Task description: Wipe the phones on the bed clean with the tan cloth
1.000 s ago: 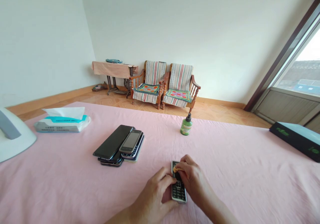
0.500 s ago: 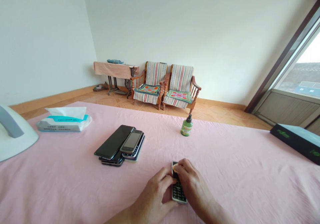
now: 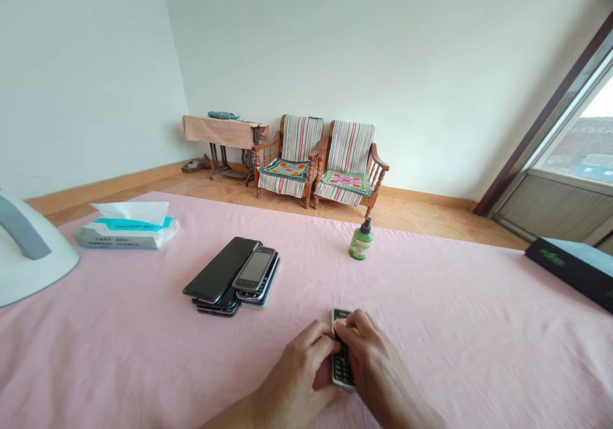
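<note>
A keypad mobile phone (image 3: 341,370) with a pale frame lies face up on the pink cloth. My left hand (image 3: 301,368) steadies it, fingers at its left edge and thumb by its lower end. Bunched in the fingers of my right hand (image 3: 373,359) is a small yellowish cloth (image 3: 339,324), pressed on the phone's screen, which the hand partly covers. To the left lie stacked phones: a large black smartphone (image 3: 223,269) on top of one pile, and a smaller grey phone (image 3: 255,269) on the pile beside it.
A green spray bottle (image 3: 361,240) stands beyond my hands. On the left are a tissue pack (image 3: 127,228) and a white object with a grey handle (image 3: 33,256). A black box (image 3: 569,269) sits at the right edge. Two wooden armchairs (image 3: 347,161) stand beyond the table.
My right hand has shifted slightly down the phone's screen with the cloth, showing more of the phone's top end. The whole view has shifted a little; the left hand keeps its hold.
</note>
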`<state>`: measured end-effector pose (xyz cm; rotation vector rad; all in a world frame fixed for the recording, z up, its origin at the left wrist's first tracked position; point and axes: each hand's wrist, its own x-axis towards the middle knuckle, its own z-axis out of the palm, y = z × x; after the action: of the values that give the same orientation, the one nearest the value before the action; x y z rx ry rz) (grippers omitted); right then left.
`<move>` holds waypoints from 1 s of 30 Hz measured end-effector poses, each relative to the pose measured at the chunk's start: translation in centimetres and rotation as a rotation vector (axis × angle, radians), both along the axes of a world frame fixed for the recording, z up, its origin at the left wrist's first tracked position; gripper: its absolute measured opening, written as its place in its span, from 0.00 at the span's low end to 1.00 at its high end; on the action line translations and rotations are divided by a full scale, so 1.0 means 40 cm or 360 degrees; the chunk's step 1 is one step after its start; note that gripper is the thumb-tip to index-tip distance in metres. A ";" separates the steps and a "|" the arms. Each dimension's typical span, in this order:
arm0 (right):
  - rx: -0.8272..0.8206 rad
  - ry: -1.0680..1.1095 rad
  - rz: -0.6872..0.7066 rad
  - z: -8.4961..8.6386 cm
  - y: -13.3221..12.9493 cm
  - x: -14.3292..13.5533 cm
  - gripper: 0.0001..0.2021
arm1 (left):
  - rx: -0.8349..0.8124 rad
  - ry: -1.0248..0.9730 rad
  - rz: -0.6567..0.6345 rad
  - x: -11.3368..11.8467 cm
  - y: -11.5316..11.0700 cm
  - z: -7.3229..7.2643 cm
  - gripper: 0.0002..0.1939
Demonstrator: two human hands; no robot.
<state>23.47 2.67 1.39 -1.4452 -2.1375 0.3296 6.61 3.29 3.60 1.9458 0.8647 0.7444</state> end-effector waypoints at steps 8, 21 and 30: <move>0.0022 0.0077 -0.0037 0.003 0.022 -0.001 0.13 | -0.0026 0.0009 0.0034 0.005 -0.001 0.008 0.21; 0.0039 0.0045 -0.0035 0.006 0.026 -0.012 0.13 | 0.0000 0.0068 0.0030 0.006 0.003 0.004 0.19; 0.0067 0.0008 -0.0092 -0.013 0.034 0.033 0.15 | 0.0043 0.0124 0.0024 0.003 0.005 -0.009 0.21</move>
<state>24.79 4.02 0.86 -1.4772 -2.0816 0.2649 6.73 3.50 3.25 2.0054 0.9216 0.6961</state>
